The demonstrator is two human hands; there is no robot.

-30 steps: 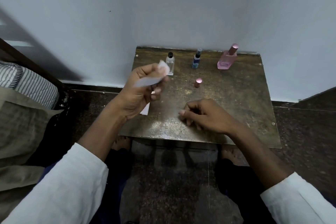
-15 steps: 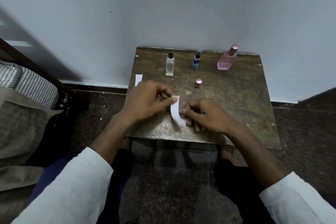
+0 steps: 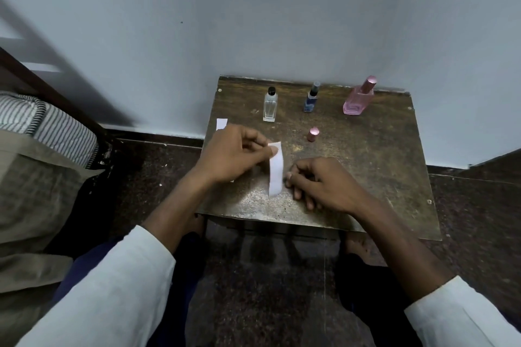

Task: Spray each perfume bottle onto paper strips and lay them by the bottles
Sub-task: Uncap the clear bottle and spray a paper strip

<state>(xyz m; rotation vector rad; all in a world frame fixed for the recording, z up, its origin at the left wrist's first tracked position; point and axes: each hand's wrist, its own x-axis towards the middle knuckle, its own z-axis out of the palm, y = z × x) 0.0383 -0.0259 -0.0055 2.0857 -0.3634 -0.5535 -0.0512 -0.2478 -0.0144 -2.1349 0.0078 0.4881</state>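
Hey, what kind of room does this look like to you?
Probably a room in a home, maybe a bedroom. A small worn table stands against a plain painted wall on a speckled stone floor, and striped bedding lies at the left.

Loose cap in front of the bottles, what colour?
Pink, metallic-looking; the loose cap stands alone on the table. Head view, the only one.

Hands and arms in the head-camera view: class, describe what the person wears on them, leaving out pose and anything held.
Both arms wear long white sleeves, the left sleeve and the right sleeve, pushed up so that the forearms are bare. The left hand and the right hand are bare: no gloves. No rings, watch or bracelets can be made out.
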